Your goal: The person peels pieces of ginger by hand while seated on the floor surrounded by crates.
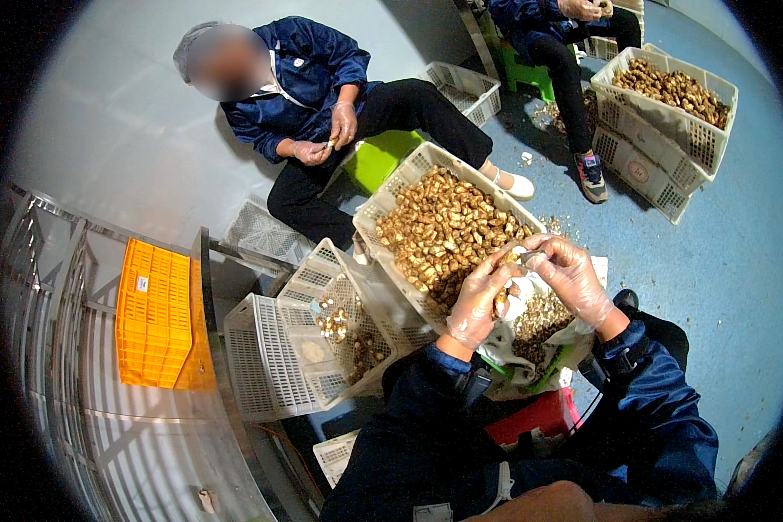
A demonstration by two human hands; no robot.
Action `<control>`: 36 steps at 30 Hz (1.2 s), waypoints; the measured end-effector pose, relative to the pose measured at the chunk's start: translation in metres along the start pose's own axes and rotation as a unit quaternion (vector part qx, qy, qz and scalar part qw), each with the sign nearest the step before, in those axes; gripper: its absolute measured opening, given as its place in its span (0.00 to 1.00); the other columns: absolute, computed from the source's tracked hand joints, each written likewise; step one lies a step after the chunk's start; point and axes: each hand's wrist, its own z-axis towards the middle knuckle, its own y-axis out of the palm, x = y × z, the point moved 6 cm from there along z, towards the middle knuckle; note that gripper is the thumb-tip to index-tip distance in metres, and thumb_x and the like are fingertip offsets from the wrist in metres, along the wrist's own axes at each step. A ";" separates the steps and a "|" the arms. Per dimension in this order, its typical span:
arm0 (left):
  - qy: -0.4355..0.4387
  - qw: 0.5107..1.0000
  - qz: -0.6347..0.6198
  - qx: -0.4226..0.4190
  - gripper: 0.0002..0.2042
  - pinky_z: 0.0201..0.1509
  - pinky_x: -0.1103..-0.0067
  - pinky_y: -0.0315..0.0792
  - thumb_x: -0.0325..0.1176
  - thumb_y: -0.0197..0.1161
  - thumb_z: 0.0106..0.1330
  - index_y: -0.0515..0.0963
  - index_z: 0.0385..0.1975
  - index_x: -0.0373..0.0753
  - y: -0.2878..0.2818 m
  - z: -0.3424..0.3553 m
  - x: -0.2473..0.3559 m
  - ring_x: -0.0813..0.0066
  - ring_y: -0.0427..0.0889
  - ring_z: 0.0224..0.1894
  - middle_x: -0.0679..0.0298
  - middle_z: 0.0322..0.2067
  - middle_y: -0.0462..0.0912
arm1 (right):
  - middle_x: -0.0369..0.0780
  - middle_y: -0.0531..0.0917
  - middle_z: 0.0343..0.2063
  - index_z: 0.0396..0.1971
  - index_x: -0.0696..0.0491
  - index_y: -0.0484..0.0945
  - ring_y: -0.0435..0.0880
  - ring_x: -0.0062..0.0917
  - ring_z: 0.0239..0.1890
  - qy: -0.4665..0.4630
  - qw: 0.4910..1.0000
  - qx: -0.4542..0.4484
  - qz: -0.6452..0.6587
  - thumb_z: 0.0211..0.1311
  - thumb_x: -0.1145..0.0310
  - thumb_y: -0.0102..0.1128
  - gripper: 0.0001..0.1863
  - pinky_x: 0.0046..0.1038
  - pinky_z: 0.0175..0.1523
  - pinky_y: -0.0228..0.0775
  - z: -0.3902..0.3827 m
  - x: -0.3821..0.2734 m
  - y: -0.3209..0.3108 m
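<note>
In front of me, my left hand [476, 306], in a clear thin glove, is closed round a small brown-and-white mushroom [514, 259]. Against it my right hand [572, 280], gloved the same way, pinches what looks like a small knife with a short grey blade [532, 257]. Just beyond my left hand stands a white crate [368, 214] heaped with brown mushrooms [448, 224]. Below both hands, a whitish bag [522, 370] holds brown and pale trimmings [539, 329].
White crates [265, 357] stand to my left, one with a few pale mushrooms [331, 320] inside. Yellow crates [154, 309] are stacked farther left. Opposite, a seated co-worker [300, 96] handles a small piece. Another person [544, 39] sits far right near stacked, filled crates [661, 135].
</note>
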 end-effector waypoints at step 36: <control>0.058 0.990 0.128 0.027 0.17 0.37 0.87 0.72 0.36 0.59 0.71 0.71 0.55 0.34 -0.006 -0.002 0.001 0.84 0.77 0.35 0.66 0.42 0.80 | 0.35 0.80 0.40 0.26 0.55 0.70 0.74 0.16 0.43 0.111 0.993 -0.018 0.045 0.66 0.75 0.58 0.08 0.22 0.50 0.69 -0.001 0.015 -0.001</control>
